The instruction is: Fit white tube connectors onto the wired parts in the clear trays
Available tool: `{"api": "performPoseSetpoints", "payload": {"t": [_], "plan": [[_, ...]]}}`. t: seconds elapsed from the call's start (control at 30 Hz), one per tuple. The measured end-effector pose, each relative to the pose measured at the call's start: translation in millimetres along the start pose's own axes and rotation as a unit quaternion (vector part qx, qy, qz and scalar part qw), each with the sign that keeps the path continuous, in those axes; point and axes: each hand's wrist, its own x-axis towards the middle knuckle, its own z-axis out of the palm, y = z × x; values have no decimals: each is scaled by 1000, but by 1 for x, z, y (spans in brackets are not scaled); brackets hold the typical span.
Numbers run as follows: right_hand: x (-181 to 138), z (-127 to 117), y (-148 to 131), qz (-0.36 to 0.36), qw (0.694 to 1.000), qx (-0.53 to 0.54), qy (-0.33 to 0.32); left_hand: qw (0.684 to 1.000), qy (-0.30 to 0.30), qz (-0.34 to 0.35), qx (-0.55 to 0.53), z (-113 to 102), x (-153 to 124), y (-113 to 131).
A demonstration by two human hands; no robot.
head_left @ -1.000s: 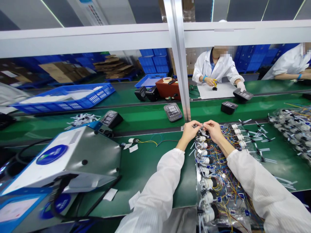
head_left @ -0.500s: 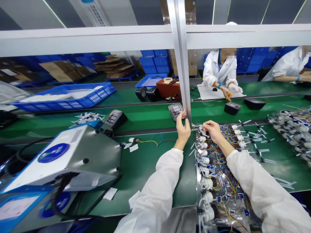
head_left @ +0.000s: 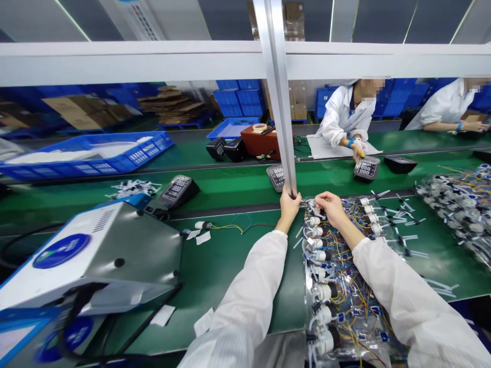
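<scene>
At the foot of the metal post, my left hand (head_left: 290, 208) has its thumb and fingers drawn together; what they hold, if anything, is hidden. Just right of it, my right hand (head_left: 332, 208) is pinched at the far end of a row of small white motors with coloured wires (head_left: 321, 255), on something too small to make out. The motors lie on clear plastic, with tubes and black fittings along them. A monitor with a digit display (head_left: 275, 177) stands beyond my left hand, partly behind the post (head_left: 282, 102).
A metal-cased machine (head_left: 141, 250) stands at left, near another display monitor (head_left: 177, 190). One loose wired motor (head_left: 202, 225) lies between. More motors (head_left: 456, 209) are piled at right. Across the belt, a co-worker's hand (head_left: 357, 149) touches a display unit (head_left: 366, 168).
My left hand has lowered from in front of the display monitor to the post's foot. My right hand stays pinched at the row's end. The co-worker's display unit has turned screen-forward.
</scene>
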Motion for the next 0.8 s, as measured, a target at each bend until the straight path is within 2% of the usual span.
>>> {"api": "performPoseSetpoints", "payload": {"t": [0.27, 0.8], "plan": [[0, 0, -1, 6, 1000, 7, 4, 1000, -23, -12, 12, 0, 3, -7], [0, 1, -2, 5, 1000, 8, 5, 999, -28, -15, 14, 0, 2, -10]]}}
